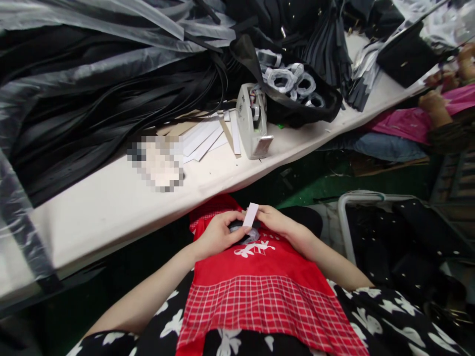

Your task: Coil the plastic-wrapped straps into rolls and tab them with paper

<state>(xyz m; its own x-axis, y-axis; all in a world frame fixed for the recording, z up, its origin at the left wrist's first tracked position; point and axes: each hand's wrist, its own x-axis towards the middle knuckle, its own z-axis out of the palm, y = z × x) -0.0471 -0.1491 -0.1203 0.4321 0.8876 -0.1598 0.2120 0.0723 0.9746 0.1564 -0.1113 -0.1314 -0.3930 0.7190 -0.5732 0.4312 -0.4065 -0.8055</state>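
In front of my red apron (245, 269), both hands meet at my lap. My left hand (218, 232) is closed, with its thumb pressing the lower end of a small white paper strip (251, 214). My right hand (276, 218) is closed at the strip's upper right edge; some of its fingertips are hidden behind the paper. A dark coil wrapped in clear plastic (251, 236) sits under my left fingers, partly covered by them and by the strip.
A tape dispenser (254, 123) stands on the white table (111, 217) beside white card strips (204, 136). Behind it, a black bag (293, 111) holds several plastic-wrapped coils (282, 80). Black straps (111, 109) are heaped at left. Another person's hand (434, 104) is at far right.
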